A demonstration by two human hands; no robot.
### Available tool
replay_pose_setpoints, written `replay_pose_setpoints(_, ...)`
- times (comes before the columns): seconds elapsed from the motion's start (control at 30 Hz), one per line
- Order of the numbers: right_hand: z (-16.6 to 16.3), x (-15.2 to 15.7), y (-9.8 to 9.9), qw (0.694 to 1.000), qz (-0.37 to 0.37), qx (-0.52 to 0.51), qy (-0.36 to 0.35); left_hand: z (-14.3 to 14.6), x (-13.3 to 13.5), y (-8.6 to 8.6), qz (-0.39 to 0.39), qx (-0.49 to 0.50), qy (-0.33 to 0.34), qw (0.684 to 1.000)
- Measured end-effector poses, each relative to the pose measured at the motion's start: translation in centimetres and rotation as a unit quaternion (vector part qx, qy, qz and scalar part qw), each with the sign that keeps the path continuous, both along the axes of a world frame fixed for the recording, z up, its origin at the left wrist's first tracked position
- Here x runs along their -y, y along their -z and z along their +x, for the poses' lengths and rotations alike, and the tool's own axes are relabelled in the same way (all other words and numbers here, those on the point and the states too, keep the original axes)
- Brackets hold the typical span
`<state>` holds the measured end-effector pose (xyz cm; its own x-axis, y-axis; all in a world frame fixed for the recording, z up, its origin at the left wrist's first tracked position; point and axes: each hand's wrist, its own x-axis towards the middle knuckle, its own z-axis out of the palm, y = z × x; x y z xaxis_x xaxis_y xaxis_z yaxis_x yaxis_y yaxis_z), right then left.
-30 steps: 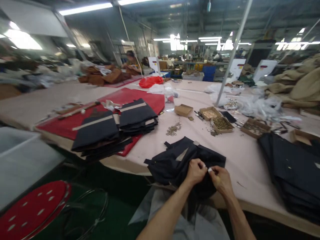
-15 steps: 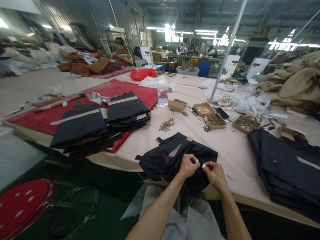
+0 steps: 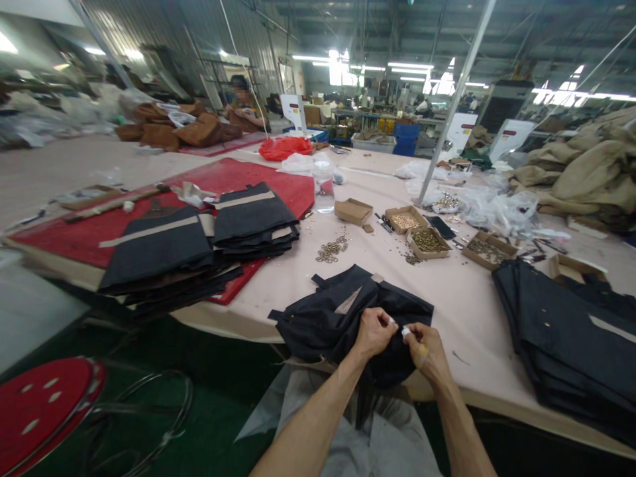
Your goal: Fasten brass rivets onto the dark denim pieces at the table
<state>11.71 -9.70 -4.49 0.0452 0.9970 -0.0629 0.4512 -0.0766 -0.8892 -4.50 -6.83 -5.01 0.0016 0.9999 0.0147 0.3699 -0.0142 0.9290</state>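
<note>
1. Watching remotely through the head camera, I have the left hand point(image 3: 376, 331) pinched narrow, thumb against fingertips, over the dark fabric. White coverings show at the fingertips.
2. The right hand point(image 3: 426, 348) faces it, just beside, also pinched narrow with white at the tips. I can't tell what, if anything, is between the fingers of either hand.
3. Main thing: crumpled black fabric piece with a beige patch point(image 3: 318, 324), at the near edge of the pale pinkish tabletop point(image 3: 462, 298), partly hanging over it, under both hands.
4. Just beyond it: loose pile of brass-coloured metal rings point(image 3: 332, 249).
5. Farther right, shallow brown cardboard box of copper-coloured bits point(image 3: 392, 225) and, beside it, shallow brown cardboard box of brass-coloured bits point(image 3: 432, 254). Black flat rectangular object point(image 3: 441, 227) lies next to them.
6. Left: two stacks of flat black fabric pieces with beige strips point(image 3: 163, 248) on a red sheet point(image 3: 278, 177). Right: another stack of black fabric pieces point(image 3: 566, 344).
7. Writing: I see dark red labels on three white machine heads, left one point(image 3: 293, 114), middle one point(image 3: 460, 132), right one point(image 3: 513, 138); lettering too small to read.
</note>
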Motion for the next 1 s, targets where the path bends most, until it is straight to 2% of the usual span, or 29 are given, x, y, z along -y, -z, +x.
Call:
replay_pose_setpoints(0.13,0.8,-0.2,0.4,0.996,-0.058,-0.071,0.002,-0.3,-0.2,0.0,-0.008,0.021,0.026,0.999)
replay_pose_setpoints(0.57,2.4,-0.1,0.8,0.967,-0.143,-0.211,0.015,-0.5,-0.1,-0.4,-0.025,0.031,0.051,0.998)
replay_pose_setpoints(1.0,2.9,0.4,0.1,0.967,-0.136,-0.217,0.019,-0.1,-0.2,-0.2,-0.037,0.039,0.038,0.998)
